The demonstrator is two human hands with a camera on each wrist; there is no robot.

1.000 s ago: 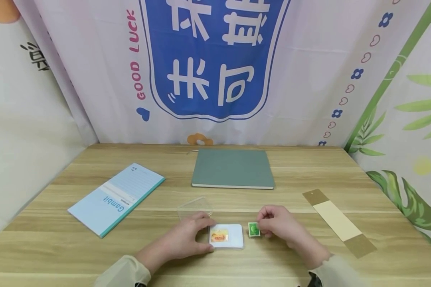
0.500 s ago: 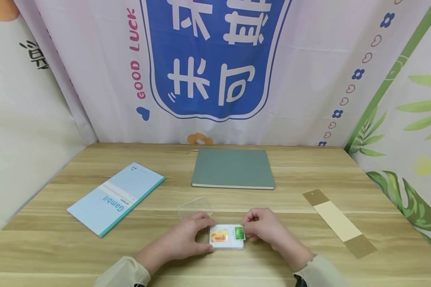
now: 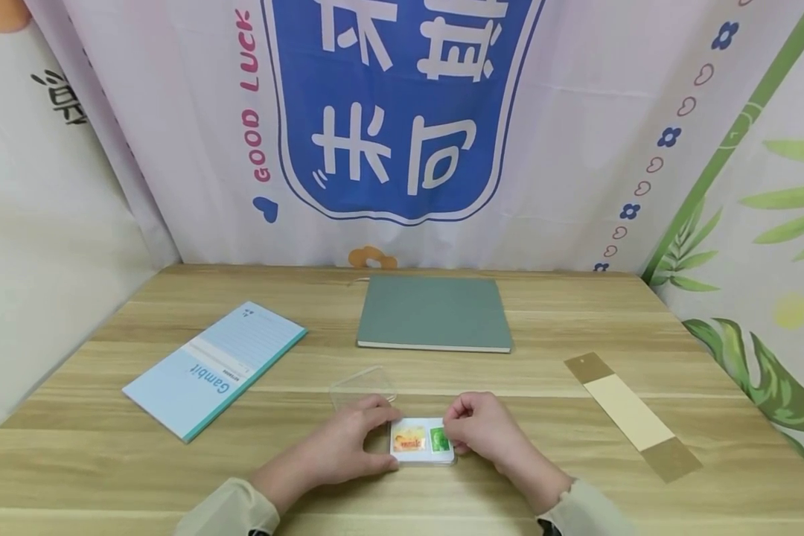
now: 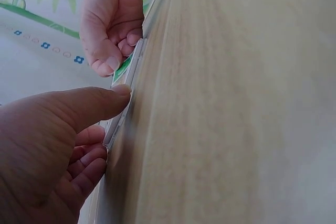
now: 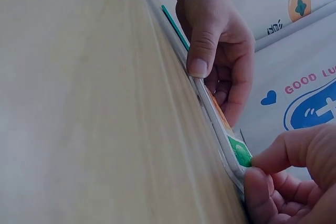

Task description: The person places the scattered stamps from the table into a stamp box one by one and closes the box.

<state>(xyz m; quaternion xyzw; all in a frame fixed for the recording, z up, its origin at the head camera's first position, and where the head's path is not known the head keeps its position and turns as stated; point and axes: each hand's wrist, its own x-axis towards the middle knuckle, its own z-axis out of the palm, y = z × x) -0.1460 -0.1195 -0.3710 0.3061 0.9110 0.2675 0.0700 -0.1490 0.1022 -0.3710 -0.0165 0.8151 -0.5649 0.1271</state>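
Note:
A small flat clear box (image 3: 423, 457) with a white top surface lies near the front of the table. On its left part is an orange and yellow stamp-like picture (image 3: 409, 439). My left hand (image 3: 342, 447) grips the box's left end between thumb and fingers. Over the right end, my right hand (image 3: 485, 430) pinches the right edge of a small green stamp (image 5: 240, 151) with a pale border. The stamp overlaps the white surface beside the orange picture, its right side partly covered by my fingertips.
A clear plastic lid (image 3: 365, 387) lies just behind my left hand. Farther off are a light blue notebook (image 3: 217, 368) at left and a grey-green book (image 3: 434, 313) at the back. A brown and cream strip (image 3: 630, 413) lies to the right. Curtains border the table.
My right hand has carried the green stamp leftward from beside the box onto its right part. My left hand has stayed on the box's left end.

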